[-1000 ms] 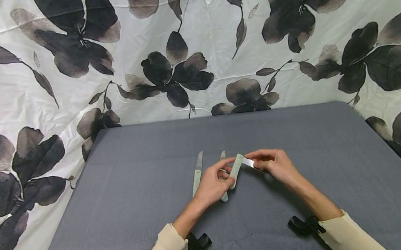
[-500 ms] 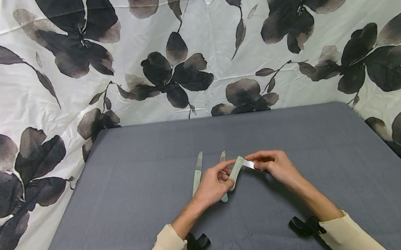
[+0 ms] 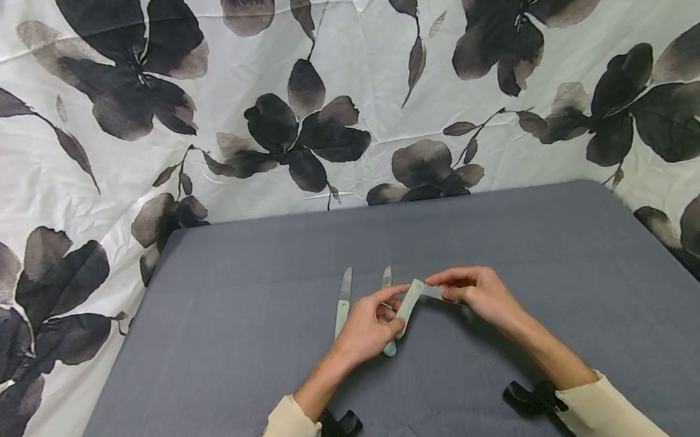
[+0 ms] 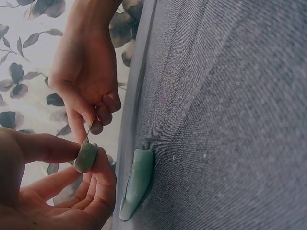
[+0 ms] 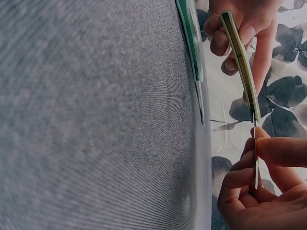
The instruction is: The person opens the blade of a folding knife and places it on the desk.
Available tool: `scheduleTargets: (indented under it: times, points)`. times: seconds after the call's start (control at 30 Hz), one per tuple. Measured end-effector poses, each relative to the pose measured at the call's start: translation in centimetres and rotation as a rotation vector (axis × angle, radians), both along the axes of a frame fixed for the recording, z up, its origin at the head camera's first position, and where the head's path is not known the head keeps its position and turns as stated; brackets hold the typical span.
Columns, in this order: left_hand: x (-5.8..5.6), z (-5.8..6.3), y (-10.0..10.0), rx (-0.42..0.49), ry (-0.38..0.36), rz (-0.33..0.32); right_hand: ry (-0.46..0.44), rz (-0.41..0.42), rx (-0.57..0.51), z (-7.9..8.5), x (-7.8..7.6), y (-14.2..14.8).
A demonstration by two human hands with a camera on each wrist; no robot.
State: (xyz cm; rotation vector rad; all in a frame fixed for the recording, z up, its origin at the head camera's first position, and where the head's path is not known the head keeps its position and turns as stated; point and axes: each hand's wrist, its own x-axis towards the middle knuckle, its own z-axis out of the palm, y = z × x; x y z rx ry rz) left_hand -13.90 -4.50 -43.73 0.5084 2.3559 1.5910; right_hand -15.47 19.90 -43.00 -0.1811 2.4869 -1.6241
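A folding knife (image 3: 409,309) with a pale green handle is held above the table between both hands, its blade partly swung out at an angle to the handle. My left hand (image 3: 363,328) grips the handle between thumb and fingers. With thumb and fingers my right hand (image 3: 481,297) pinches the blade (image 5: 256,165); in the right wrist view the handle's open slot faces the camera. Behind my left hand lies an unfolded green knife (image 3: 390,348), its middle hidden by the fingers. Left of it another unfolded knife (image 3: 342,311) lies with its blade pointing away.
A grey cloth covers the table (image 3: 255,284). Behind and beside it hangs a white curtain (image 3: 403,115) with dark flowers. Black wrist mounts (image 3: 341,427) sit under both forearms, just above the cloth.
Both hands and the held knife have sunk slightly and shifted a little left in the head view, where the background also shifts slightly. The grips and the lying knives look the same.
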Motion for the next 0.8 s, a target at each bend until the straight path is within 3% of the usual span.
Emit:
scheduleTargets:
  times: [0.8]
  points:
    - [-0.48,0.0,0.15,-0.009,0.006,-0.011,-0.009,0.013,-0.011,-0.22,-0.46,0.29]
